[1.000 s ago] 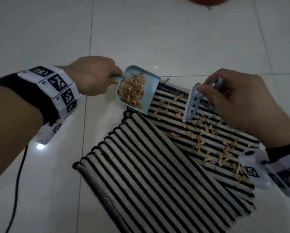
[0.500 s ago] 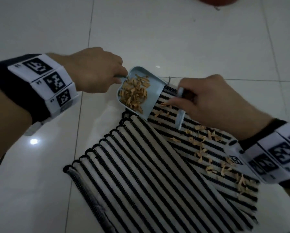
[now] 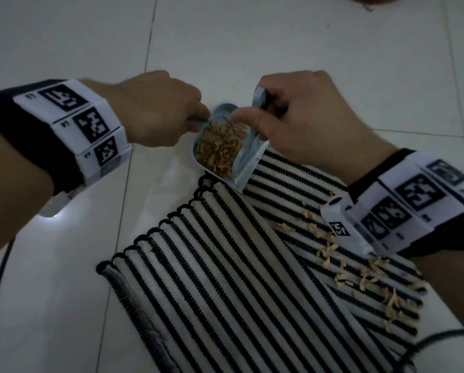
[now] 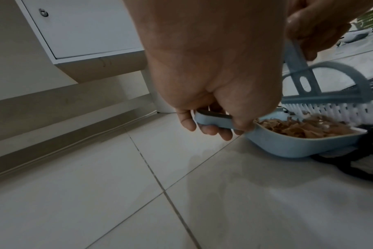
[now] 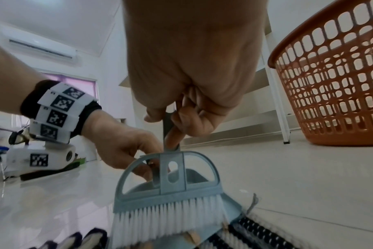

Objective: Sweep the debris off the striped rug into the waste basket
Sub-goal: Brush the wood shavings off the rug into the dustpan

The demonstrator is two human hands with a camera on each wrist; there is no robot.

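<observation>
Left hand [image 3: 155, 109] grips heaped dustpan [image 3: 225, 149]; right hand [image 3: 306, 119] grips brush [image 5: 168, 193]. Risk: tilt spills debris [image 3: 359, 270] before basket [image 5: 334, 80], beyond right hand.

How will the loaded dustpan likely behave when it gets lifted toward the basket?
The dustpan looks like rigid plastic, so it should keep its shape. Its heap of debris is loose flakes, probably light and apt to slide out if the open lip dips. The left hand grips only the short handle, so it may tip.
</observation>
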